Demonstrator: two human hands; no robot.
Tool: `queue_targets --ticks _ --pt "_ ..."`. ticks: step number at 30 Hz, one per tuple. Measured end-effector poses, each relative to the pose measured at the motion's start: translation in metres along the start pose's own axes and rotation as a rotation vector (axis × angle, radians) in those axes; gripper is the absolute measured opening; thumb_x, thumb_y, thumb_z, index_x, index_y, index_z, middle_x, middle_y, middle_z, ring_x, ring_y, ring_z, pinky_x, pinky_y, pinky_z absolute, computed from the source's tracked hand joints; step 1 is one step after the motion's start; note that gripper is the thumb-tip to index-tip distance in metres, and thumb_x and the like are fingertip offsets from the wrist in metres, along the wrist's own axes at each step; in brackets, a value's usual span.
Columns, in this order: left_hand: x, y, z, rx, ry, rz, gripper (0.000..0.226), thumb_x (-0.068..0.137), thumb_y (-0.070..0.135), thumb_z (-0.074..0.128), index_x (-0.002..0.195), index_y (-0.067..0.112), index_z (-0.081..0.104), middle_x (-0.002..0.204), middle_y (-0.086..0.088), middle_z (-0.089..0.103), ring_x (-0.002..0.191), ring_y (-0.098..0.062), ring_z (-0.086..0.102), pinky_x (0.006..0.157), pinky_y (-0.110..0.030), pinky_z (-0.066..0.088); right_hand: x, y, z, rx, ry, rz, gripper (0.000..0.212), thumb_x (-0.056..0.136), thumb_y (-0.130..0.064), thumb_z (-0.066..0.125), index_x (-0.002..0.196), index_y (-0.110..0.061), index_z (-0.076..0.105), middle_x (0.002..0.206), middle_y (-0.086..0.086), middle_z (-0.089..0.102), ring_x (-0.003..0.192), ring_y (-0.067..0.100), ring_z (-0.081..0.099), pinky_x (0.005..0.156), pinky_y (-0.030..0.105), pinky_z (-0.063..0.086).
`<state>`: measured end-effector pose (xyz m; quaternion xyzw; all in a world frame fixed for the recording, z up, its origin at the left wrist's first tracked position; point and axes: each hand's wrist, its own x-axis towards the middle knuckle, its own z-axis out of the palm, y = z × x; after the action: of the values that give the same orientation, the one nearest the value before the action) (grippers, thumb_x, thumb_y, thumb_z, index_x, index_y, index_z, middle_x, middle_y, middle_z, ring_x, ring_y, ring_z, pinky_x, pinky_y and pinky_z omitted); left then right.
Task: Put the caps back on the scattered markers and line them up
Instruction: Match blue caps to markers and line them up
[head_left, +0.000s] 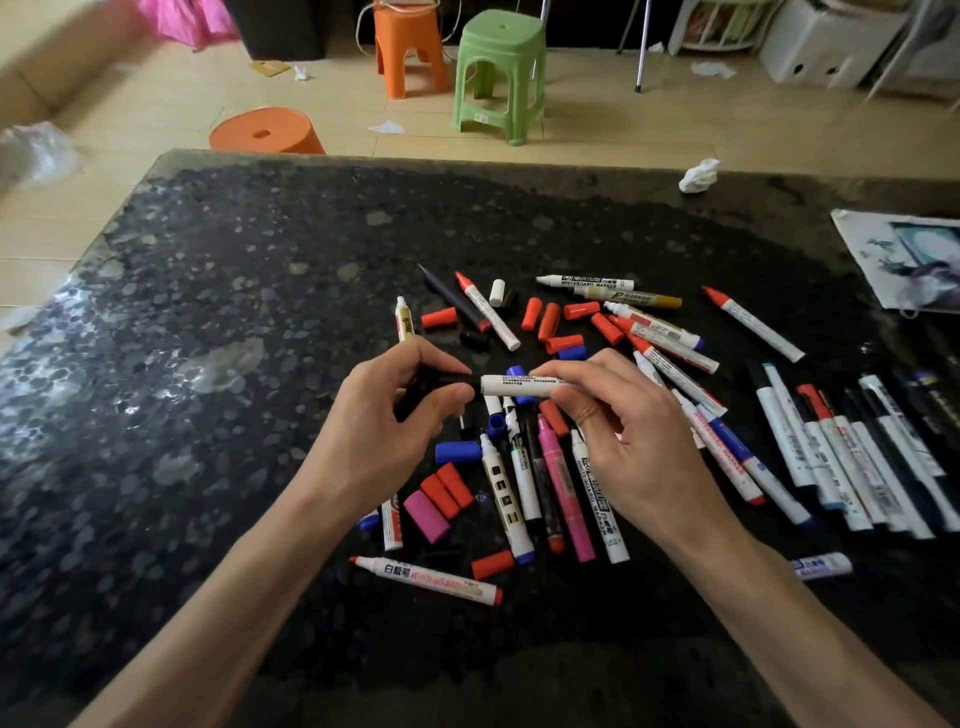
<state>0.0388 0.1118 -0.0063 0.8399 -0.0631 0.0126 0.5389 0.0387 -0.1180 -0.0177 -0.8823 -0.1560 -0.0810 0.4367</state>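
1. The right hand (623, 431) pinches a white marker (514, 385) in a narrow grip. The marker is level, and its barrel sticks out left of the fingers.
2. The left hand (395, 415) curls its grip round what seems to be a black cap (452, 381), which meets the marker's left end.
3. Scattered markers (566, 493) and loose caps (457, 452) lie on the surface (208, 364) beneath the hands, and a lined-up row (831, 467) lies to the right.

The small black cap (451, 381) in the left hand (384, 421) is mostly hidden by its fingers (415, 358). The white-barrelled marker (511, 385) loses its rear end under the right hand (628, 436), and its print is too small to read. At the right edge of the tabletop (208, 312), a printed paper sheet (904, 260) is cut off.
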Motion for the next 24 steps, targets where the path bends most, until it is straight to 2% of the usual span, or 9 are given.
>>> queue_targets --ticks 3,7,11,14,16,18,21,24 --pt "-0.002 0.001 0.006 0.006 0.034 0.018 0.009 0.094 0.013 0.071 0.099 0.02 0.07 0.081 0.007 0.071 0.075 -0.015 0.068 0.07 -0.026 0.057 -0.004 0.0 0.001 -0.012 0.035 -0.009 0.025 0.106 -0.02 0.057 0.126 -0.021 0.072 0.096 -0.009 0.061 0.087 0.013 0.062 0.073 0.028 0.051" --pt "-0.007 -0.002 0.015 -0.019 0.024 0.01 0.009 0.094 0.009 0.071 0.098 0.017 0.069 0.074 0.014 0.069 0.064 -0.004 0.063 0.062 -0.018 0.049 -0.004 0.004 0.0 -0.073 0.047 -0.023 0.025 0.104 -0.019 0.06 0.124 -0.019 0.074 0.093 -0.009 0.061 0.085 0.01 0.061 0.072 0.029 0.05" --pt "-0.004 0.002 0.015 -0.002 0.01 0.027 0.007 0.097 0.011 0.066 0.101 0.016 0.068 0.073 0.006 0.065 0.058 -0.004 0.057 0.056 -0.016 0.045 -0.001 0.003 -0.004 -0.057 -0.026 -0.005 0.028 0.105 -0.031 0.055 0.127 -0.024 0.071 0.095 -0.012 0.06 0.089 0.009 0.06 0.074 0.025 0.049" --pt "-0.002 0.0 0.014 0.138 -0.085 0.047 0.009 0.103 0.02 0.057 0.102 0.021 0.066 0.073 0.003 0.063 0.052 -0.013 0.053 0.048 -0.027 0.043 0.005 0.009 -0.01 -0.248 -0.157 -0.043 0.035 0.105 -0.05 0.047 0.129 -0.034 0.068 0.095 -0.019 0.058 0.089 0.006 0.051 0.079 0.027 0.042" --pt "-0.005 -0.001 0.016 0.214 -0.139 0.05 0.013 0.104 0.025 0.054 0.102 0.023 0.067 0.075 0.006 0.063 0.052 -0.02 0.053 0.049 -0.034 0.045 0.004 0.014 -0.008 -0.318 -0.175 -0.081 0.036 0.104 -0.052 0.046 0.126 -0.035 0.069 0.089 -0.021 0.056 0.084 0.005 0.046 0.078 0.03 0.038" --pt "-0.006 -0.003 0.016 0.18 -0.14 0.003 0.018 0.104 0.027 0.053 0.096 0.024 0.068 0.068 0.005 0.06 0.049 -0.014 0.049 0.049 -0.032 0.044 0.001 0.014 -0.003 -0.282 -0.136 -0.082 0.032 0.103 -0.046 0.051 0.123 -0.032 0.071 0.088 -0.021 0.055 0.083 0.006 0.044 0.077 0.025 0.036" --pt "0.002 -0.01 0.0 0.162 -0.082 -0.099 0.032 0.104 0.028 0.051 0.076 0.019 0.062 0.056 0.008 0.053 0.048 -0.004 0.045 0.046 -0.021 0.038 0.002 0.02 -0.01 -0.301 0.062 -0.078 0.024 0.1 -0.024 0.065 0.122 -0.024 0.074 0.095 -0.015 0.063 0.092 0.011 0.046 0.082 0.02 0.038" --pt "0.002 -0.025 -0.02 0.064 -0.06 -0.163 0.034 0.106 0.026 0.052 0.075 0.016 0.061 0.057 0.011 0.052 0.049 -0.002 0.043 0.048 -0.016 0.036 0.004 0.03 -0.031 -0.292 0.129 0.027 0.024 0.101 -0.028 0.065 0.122 -0.022 0.074 0.105 -0.009 0.069 0.105 0.012 0.053 0.095 0.029 0.044"
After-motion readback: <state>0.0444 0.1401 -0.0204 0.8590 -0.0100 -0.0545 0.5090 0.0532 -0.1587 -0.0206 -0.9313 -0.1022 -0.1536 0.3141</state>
